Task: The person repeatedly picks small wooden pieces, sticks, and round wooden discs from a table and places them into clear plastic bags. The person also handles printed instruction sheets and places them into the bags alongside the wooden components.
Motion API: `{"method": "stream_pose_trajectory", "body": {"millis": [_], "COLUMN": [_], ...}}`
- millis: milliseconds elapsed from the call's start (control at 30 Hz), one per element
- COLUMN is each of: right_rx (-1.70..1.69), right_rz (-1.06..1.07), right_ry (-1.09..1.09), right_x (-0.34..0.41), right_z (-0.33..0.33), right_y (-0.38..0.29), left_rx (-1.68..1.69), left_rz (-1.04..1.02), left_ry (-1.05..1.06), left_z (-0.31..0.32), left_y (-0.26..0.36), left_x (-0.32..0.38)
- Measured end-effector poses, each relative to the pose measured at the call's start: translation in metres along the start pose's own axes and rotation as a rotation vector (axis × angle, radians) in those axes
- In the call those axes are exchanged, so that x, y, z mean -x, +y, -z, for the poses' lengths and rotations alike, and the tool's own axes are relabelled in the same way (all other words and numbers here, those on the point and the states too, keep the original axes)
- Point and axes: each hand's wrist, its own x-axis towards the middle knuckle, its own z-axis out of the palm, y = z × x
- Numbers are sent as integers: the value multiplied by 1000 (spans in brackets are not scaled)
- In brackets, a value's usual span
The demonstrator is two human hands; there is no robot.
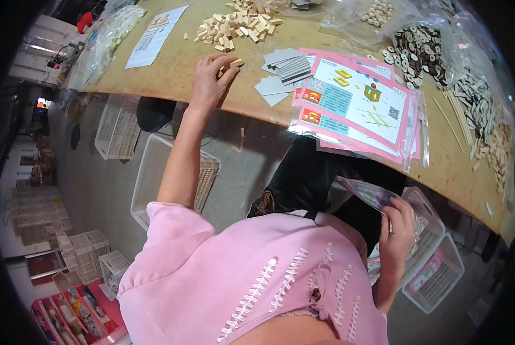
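Observation:
My left hand (210, 82) rests at the table's front edge. Its thumb and forefinger pinch a small wooden block (236, 63), and the curled fingers partly hide what lies behind them. Beyond it is a heap of similar wooden blocks (240, 26). Low on the right, beside my lap, my right hand (397, 228) grips the edge of a clear plastic packet (367, 192) with a printed sheet inside. Between the hands, on the table, lie a fanned stack of grey rectangular cards (288, 64) and several overlapping bagged pink instruction sheets (361, 103) with printed pictures.
A white paper with small parts (156, 36) lies at the back left. On the right are wooden beads (376, 14), a pile of discs (417, 54), thin sticks (458, 116) and small wooden pieces (499, 151). White plastic crates (449, 276) stand below the table.

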Motion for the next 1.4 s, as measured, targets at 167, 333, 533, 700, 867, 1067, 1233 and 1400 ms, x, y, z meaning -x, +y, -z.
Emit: {"method": "stream_pose_trajectory", "body": {"millis": [167, 333, 533, 700, 867, 1067, 1233, 1400], "right_rx": [-19, 7, -20, 17, -43, 14, 23, 11], "right_rz": [5, 71, 186, 279, 154, 154, 160, 182], "right_ry": [13, 33, -24, -50, -57, -42, -22, -23], "right_x": [-3, -8, -24, -29, -12, -3, -7, -12], "right_z": [6, 14, 15, 18, 17, 13, 9, 6], "right_y": [-7, -12, -31, -50, -38, -24, -27, -30], "left_rx": [91, 492, 884, 759, 544, 69, 208, -1], "left_rz": [120, 244, -215, -482, -456, -4, -109, -340], "left_ry": [-34, -58, -488, -523, -311, -270, -482, -391], "left_z": [5, 6, 30, 4, -1, 11, 25, 33], "left_y": [5, 20, 193, 266, 239, 112, 96, 103], "left_x": [7, 7, 43, 71, 55, 9, 15, 33]}}
